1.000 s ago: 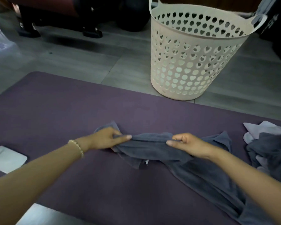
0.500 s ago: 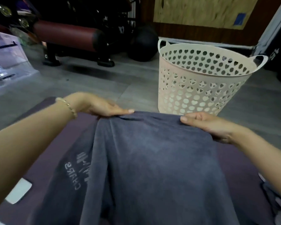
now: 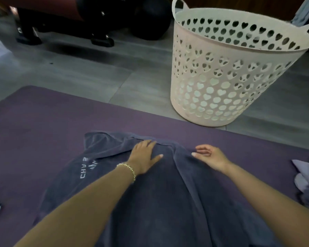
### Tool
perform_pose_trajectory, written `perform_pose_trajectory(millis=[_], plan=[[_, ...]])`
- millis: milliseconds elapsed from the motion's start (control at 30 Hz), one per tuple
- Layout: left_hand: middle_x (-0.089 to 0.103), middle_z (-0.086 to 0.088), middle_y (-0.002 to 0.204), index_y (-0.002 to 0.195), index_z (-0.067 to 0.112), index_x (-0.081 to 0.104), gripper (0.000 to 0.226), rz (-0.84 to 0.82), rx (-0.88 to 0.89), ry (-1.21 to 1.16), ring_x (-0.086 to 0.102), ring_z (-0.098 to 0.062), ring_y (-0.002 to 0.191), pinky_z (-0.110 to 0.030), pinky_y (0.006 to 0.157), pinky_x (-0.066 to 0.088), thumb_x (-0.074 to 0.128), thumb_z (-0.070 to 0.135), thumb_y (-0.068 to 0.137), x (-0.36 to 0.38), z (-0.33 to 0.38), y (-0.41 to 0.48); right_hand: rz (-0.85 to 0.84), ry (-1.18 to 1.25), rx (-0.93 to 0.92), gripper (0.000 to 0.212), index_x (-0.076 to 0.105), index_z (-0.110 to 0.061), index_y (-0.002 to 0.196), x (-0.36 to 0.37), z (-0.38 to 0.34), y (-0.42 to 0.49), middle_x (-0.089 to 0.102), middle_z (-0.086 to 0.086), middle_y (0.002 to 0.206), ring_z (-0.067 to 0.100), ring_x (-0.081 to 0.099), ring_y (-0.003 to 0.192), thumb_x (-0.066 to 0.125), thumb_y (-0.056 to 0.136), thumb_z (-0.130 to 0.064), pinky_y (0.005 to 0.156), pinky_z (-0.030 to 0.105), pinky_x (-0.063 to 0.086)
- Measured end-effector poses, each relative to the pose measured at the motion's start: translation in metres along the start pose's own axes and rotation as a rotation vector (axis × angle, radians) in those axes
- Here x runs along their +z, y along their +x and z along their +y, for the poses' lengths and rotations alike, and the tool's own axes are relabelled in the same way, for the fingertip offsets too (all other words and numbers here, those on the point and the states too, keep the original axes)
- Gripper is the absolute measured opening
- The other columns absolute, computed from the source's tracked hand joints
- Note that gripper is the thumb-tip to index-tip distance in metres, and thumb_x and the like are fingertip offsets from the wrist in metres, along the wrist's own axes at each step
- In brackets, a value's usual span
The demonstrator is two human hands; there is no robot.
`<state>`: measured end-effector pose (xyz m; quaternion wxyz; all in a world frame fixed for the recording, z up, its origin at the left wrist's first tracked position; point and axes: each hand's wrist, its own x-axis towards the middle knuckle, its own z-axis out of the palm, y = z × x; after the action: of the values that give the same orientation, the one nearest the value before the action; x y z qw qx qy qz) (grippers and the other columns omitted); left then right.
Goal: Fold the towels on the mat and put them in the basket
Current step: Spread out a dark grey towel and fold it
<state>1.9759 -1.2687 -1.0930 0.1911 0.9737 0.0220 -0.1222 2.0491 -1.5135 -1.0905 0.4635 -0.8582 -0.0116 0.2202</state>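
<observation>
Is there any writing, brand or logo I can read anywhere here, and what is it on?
"CHA", a gap, then "S": pale letters on the dark towel, near its left edge. The letters in between are lost in a crease.
The smaller mark beside those letters is too blurred to read.
The basket has only heart-shaped holes and no text.
</observation>
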Motion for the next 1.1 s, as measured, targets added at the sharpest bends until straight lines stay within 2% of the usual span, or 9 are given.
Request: perform_pose_trajectory(millis=[200, 333, 400, 467, 600, 800, 933, 1000, 1100], plan=[[0.023, -0.002, 0.155, 0.148, 0.016, 0.026, 0.062, -0.076, 0.349, -0.027, 0.018, -0.018, 0.143, -0.030, 0.117, 0.006, 0.040, 0.048, 0.097, 0.068, 0.097, -0.002, 0.048, -0.121, 0.155, 0.022, 0.063, -0.008, 0.095, -0.068, 0.091, -0.053, 0.063, 0.012, 0.099, 0.017, 0.055, 0.084, 0.075, 0.079, -0.016, 0.069, 0.017, 0.041], [0.026, -0.001, 0.153, 0.148, 0.018, 0.027, 0.056, -0.131, 0.495, 0.053, 0.016, -0.018, 0.143, -0.030, 0.117, 0.002, 0.035, 0.045, 0.099, 0.093, 0.158, 0.007, 0.007, -0.119, 0.207, 0.051, 0.066, -0.017, 0.073, -0.096, 0.135, -0.096, 0.065, -0.002, 0.071, 0.006, 0.056, 0.067, 0.083, 0.051, -0.059, 0.066, 0.016, 0.046], [0.037, -0.003, 0.146, 0.144, 0.019, 0.035, 0.052, -0.164, 0.526, 0.121, 0.025, -0.021, 0.138, -0.031, 0.115, 0.009, 0.033, 0.045, 0.100, 0.105, 0.176, 0.014, -0.036, -0.156, 0.198, 0.042, 0.065, -0.018, 0.074, -0.093, 0.146, -0.106, 0.062, -0.006, 0.068, 0.003, 0.053, 0.064, 0.082, 0.060, -0.053, 0.066, 0.017, 0.046], [0.050, -0.004, 0.129, 0.134, 0.021, 0.048, 0.045, -0.200, 0.515, 0.158, 0.037, -0.023, 0.125, -0.032, 0.106, 0.020, 0.034, 0.047, 0.099, 0.113, 0.189, 0.020, -0.101, -0.254, 0.171, 0.024, 0.060, -0.021, 0.072, -0.089, 0.151, -0.113, 0.056, -0.009, 0.065, 0.004, 0.047, 0.062, 0.077, 0.076, -0.039, 0.062, 0.016, 0.041], [0.057, -0.001, 0.106, 0.102, 0.024, 0.061, 0.042, -0.290, 0.477, 0.193, 0.044, -0.021, 0.106, -0.032, 0.095, 0.027, 0.036, 0.056, 0.095, 0.119, 0.202, 0.030, -0.146, -0.189, 0.051, 0.033, 0.050, -0.022, 0.060, -0.094, 0.151, -0.116, 0.045, -0.013, 0.056, -0.002, 0.037, 0.054, 0.068, 0.087, -0.032, 0.057, 0.018, 0.033], [0.059, 0.013, 0.065, 0.077, 0.019, 0.061, 0.031, -0.678, 0.317, -0.218, 0.053, 0.006, 0.058, -0.014, 0.069, 0.041, 0.063, 0.048, 0.085, 0.082, 0.226, 0.058, -0.163, 0.140, 0.114, 0.020, 0.063, -0.018, 0.074, -0.148, 0.139, -0.112, 0.062, -0.010, 0.067, 0.001, 0.056, 0.064, 0.064, 0.089, -0.031, 0.062, 0.016, 0.045], [0.052, 0.013, 0.046, 0.067, 0.017, 0.052, 0.029, -0.424, 0.253, -0.465, 0.049, 0.002, 0.044, -0.016, 0.060, 0.043, 0.069, 0.031, 0.085, 0.062, 0.266, 0.092, -0.026, 0.405, 0.162, 0.024, 0.067, -0.006, 0.088, -0.181, 0.136, -0.099, 0.071, 0.002, 0.084, 0.014, 0.065, 0.078, 0.069, 0.084, -0.029, 0.078, 0.029, 0.053], [0.067, -0.004, 0.065, 0.091, 0.012, 0.064, 0.008, -0.191, 0.228, -0.653, 0.057, 0.004, 0.056, -0.022, 0.073, 0.046, 0.067, 0.019, 0.088, 0.058, 0.297, 0.107, 0.275, 0.558, 0.100, 0.012, 0.063, -0.011, 0.082, -0.192, 0.132, -0.087, 0.070, -0.005, 0.075, 0.011, 0.063, 0.073, 0.070, 0.084, -0.021, 0.071, 0.023, 0.053], [0.041, -0.008, 0.146, 0.147, 0.016, 0.029, 0.063, -0.119, 0.214, -0.690, 0.041, -0.014, 0.132, -0.024, 0.109, 0.028, 0.059, 0.028, 0.092, 0.065, 0.328, 0.110, 0.439, 0.627, 0.144, 0.020, 0.063, -0.010, 0.104, -0.200, 0.140, -0.078, 0.069, -0.008, 0.085, 0.011, 0.061, 0.087, 0.065, 0.089, -0.023, 0.071, 0.018, 0.049]])
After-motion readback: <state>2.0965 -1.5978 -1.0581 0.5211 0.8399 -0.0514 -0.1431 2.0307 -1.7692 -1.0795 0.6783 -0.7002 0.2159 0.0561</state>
